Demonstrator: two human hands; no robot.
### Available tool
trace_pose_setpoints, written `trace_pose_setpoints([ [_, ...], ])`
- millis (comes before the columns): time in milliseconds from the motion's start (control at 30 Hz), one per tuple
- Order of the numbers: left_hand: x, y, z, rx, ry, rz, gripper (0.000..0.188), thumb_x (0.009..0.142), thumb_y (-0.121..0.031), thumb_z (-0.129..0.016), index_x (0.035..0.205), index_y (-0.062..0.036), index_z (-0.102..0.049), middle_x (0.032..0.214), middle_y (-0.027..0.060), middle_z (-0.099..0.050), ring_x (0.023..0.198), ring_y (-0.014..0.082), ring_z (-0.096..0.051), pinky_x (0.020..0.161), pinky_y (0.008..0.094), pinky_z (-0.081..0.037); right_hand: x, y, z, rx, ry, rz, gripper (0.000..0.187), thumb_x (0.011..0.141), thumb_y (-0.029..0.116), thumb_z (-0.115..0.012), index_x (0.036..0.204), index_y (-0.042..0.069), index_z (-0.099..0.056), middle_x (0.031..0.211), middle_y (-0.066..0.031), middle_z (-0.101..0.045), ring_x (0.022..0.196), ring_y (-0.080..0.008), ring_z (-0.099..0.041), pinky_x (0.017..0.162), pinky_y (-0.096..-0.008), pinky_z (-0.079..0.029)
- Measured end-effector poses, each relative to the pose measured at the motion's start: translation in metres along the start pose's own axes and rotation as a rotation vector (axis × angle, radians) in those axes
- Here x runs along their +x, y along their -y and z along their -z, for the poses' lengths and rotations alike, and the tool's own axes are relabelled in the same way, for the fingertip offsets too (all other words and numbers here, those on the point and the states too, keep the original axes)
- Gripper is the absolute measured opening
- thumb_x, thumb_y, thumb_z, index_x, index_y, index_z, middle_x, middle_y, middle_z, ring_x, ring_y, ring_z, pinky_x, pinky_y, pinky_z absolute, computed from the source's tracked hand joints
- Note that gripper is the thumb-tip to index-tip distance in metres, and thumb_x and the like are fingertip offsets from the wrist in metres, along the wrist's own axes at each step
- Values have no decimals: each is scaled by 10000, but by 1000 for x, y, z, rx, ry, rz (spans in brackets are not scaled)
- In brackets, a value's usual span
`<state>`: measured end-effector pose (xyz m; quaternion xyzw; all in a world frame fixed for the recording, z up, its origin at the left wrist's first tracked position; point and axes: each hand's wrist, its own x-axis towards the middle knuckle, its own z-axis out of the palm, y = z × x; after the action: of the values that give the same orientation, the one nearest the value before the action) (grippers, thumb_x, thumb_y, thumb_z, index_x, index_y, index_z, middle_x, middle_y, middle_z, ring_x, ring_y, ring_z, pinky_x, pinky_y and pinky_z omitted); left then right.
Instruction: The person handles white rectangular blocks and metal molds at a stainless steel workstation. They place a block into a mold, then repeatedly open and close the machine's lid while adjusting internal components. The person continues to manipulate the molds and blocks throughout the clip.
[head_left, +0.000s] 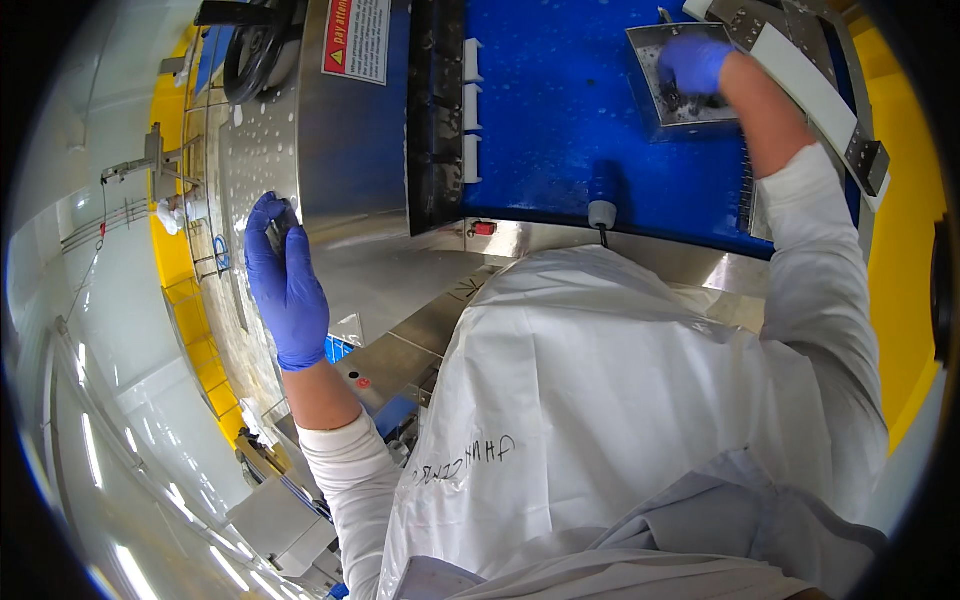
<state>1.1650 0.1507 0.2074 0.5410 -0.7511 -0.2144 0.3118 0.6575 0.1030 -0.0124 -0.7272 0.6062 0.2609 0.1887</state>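
My right hand, in a blue glove, reaches into a square metal tray at the far right. Motion smears its fingers, so their grip and anything in them do not show. Some dark stuff lies in the tray beneath the hand, too unclear to name. The tray sits on a wet blue work surface. My left hand, also gloved in blue, is at the edge of a stainless steel machine housing on the left. Its fingers are stretched out and slightly bent, with nothing visible in them.
A grey-capped fitting with a cable is at the near edge of the blue surface. White plastic blocks line its left side, near a red switch. A long white bar slants at the right. A black handwheel is at upper left.
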Motion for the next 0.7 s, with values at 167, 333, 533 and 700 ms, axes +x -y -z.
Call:
trace_pose_setpoints([
  [167,-3,-1,0,80,-23,52,378,1016,3,-488,1393,26,-508,1408,134,-543,1309,223,-504,1143,364,-357,-44,-25,80,472,-508,106,264,775,92,-643,1007,102,-768,922,-126,-762,825,-248,-717,745,-371,-563],
  [333,0,-6,3,173,2,47,444,991,50,-444,1434,31,-458,1465,163,-491,1350,243,-474,1157,384,-350,45,47,142,551,-842,259,240,867,226,-623,1018,102,-764,1001,-194,-739,914,-370,-717,817,-448,-562],
  [533,7,-6,4,240,14,68,403,955,23,-474,1355,34,-517,1457,158,-506,1349,246,-464,1155,382,-332,242,185,131,833,-987,49,358,939,237,-573,1268,147,-681,1256,-112,-691,1132,-325,-670,936,-471,-527],
  [700,1,-4,1,225,-13,62,393,966,-45,-472,1346,39,-524,1449,153,-516,1285,236,-490,1119,373,-350,221,197,135,566,-881,180,335,939,244,-579,1235,143,-703,1346,-106,-635,1178,-307,-642,966,-477,-499],
])
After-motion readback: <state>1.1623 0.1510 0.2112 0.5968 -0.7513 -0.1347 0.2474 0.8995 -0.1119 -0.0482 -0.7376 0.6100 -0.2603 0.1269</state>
